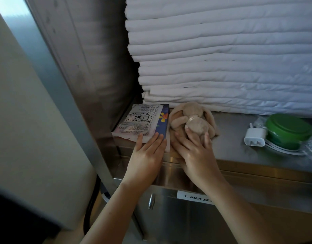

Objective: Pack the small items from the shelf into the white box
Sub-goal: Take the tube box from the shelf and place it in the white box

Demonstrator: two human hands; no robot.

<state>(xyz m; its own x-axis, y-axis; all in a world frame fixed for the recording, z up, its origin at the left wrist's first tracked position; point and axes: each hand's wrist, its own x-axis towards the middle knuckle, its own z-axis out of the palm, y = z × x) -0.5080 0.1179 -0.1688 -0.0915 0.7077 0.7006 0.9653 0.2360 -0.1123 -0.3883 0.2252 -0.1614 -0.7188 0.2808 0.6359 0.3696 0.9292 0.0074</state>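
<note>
Linen store, by the look of it: institutional housekeeping, not a home.

- You face a stainless-steel shelf [230,148] with a brushed steel side panel [102,67], all bare metal.
- A tall stack of folded white sheets [222,59] fills the back of it. There are many layers, all alike, with the folds facing you.
- Below the shelf lip is a steel cabinet door [178,224] with a small metal handle [151,201].
- A printed label [190,197] on that door reads "1.8M", then Chinese characters that are partly covered.
</note>
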